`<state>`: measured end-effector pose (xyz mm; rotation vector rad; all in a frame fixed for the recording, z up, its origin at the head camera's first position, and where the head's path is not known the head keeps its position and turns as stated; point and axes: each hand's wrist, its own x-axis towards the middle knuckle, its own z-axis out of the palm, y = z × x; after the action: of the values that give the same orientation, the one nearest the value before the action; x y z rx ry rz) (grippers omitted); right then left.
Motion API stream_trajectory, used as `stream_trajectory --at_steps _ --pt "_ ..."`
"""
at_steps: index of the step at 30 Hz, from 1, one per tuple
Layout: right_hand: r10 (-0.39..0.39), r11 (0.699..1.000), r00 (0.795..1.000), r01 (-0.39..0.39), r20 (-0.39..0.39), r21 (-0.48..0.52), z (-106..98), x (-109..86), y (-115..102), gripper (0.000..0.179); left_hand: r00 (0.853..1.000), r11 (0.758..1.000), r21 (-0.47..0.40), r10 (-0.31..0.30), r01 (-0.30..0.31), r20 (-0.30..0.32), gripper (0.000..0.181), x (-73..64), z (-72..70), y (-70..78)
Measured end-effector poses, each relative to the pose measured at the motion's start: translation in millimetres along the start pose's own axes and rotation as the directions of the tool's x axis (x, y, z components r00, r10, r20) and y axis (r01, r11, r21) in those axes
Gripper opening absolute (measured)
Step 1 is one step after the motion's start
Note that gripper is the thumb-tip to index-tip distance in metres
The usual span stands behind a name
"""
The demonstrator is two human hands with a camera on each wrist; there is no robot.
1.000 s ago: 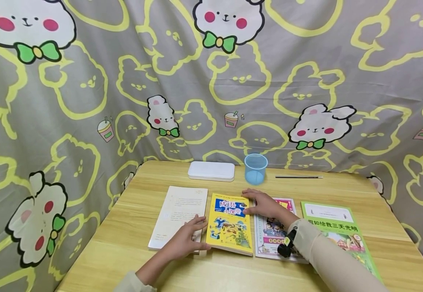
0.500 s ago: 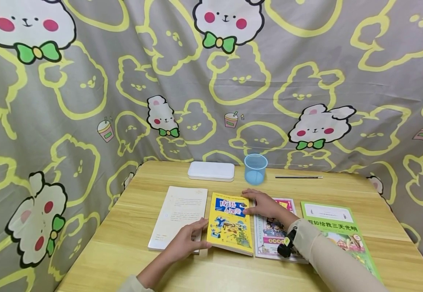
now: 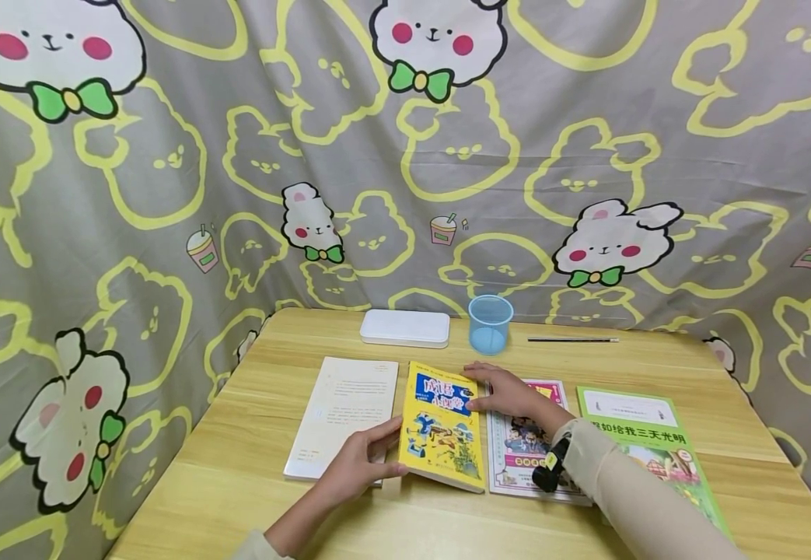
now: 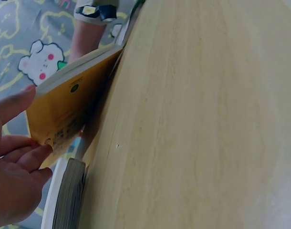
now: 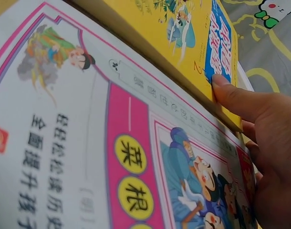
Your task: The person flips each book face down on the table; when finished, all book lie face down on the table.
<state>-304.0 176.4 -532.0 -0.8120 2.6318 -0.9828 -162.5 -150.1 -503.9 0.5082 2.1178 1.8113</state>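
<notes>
A yellow book (image 3: 443, 435) with a blue title panel lies between my two hands, its left side tilted up off the table. My left hand (image 3: 358, 467) grips that raised side. In the left wrist view, the thumb is at the edge of the book (image 4: 71, 102) and the fingers are against the orange underside. My right hand (image 3: 510, 393) holds the opposite side near the top corner, its thumb (image 5: 224, 90) pressed on the cover and its other fingers down by the edge. Beneath the right wrist lies a pink-bordered book (image 3: 513, 467), partly covered by the arm.
Left of the yellow book is a white book (image 3: 338, 404), its near corner behind my left hand. A green book (image 3: 657, 435) lies at the right, partly under the sleeve. Along the back stand a white case (image 3: 405, 328), a blue cup (image 3: 491, 327) and a pencil (image 3: 573, 339).
The yellow book's left side has risen and its top-left corner has shifted up. My left fingers have moved in under that side. The right hand stays in place.
</notes>
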Motion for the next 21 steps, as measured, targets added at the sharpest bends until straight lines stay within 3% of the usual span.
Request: stream_trajectory --at_steps 14,21 --pt "-0.027 0.996 0.998 0.031 0.054 -0.079 -9.4 2.0 -18.1 0.076 1.0 1.0 -0.009 -0.003 0.002 -0.026 0.081 0.6 5.4 3.4" --pt "0.032 0.999 0.998 -0.031 0.045 -0.029 -6.6 6.5 -33.9 0.076 1.0 1.0 -0.007 0.01 -0.011 -0.019 0.082 0.2 7.5 8.2"
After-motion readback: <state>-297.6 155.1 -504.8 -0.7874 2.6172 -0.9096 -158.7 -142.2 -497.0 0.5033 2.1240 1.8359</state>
